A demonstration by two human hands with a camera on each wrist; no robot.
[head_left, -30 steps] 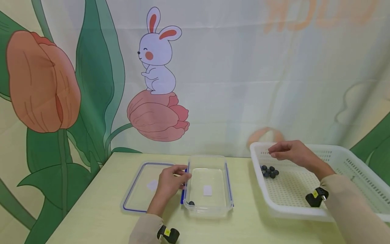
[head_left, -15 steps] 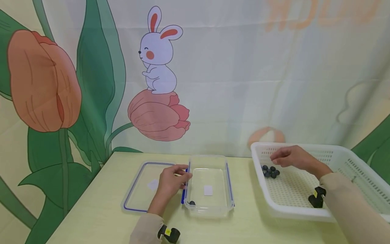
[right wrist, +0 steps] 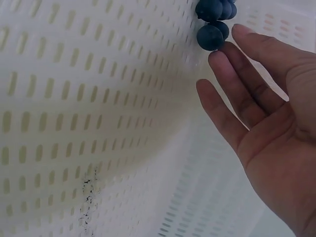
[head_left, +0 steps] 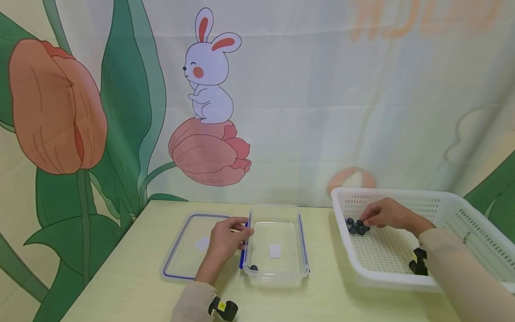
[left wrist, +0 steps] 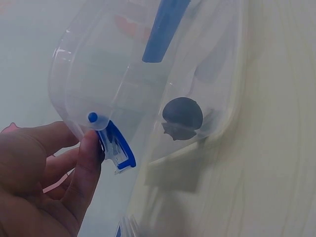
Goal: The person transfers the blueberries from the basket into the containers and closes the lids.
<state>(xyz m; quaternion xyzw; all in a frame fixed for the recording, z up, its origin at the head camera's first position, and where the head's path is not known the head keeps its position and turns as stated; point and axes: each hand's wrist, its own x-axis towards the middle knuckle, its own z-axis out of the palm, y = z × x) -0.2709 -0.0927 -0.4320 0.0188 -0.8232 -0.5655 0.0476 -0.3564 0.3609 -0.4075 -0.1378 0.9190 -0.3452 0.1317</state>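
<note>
A clear plastic food container point(head_left: 281, 233) with blue side latches stands mid-table, without its lid. At its left side my left hand point(head_left: 223, 239) pinches the container near a blue latch point(left wrist: 120, 148) between thumb and fingers. One blueberry point(left wrist: 182, 111) lies in its near-left corner. My right hand point(head_left: 388, 213) is inside the white basket point(head_left: 386, 273), fingertips at a cluster of several blueberries point(head_left: 354, 228) by the left wall. In the right wrist view, the fingers point(right wrist: 224, 74) are extended, and the thumb and fingertips stand right beside the nearest blueberry, with no firm grip visible.
The clear lid point(head_left: 177, 250) with a blue seal lies flat left of the container, partly behind my left hand. A printed curtain point(head_left: 289, 112) hangs behind the table point(head_left: 318, 304). The basket's raised rim surrounds my right hand.
My right hand has come down from above the basket's far-left part to the blueberries. My left hand and the container stay where they were.
</note>
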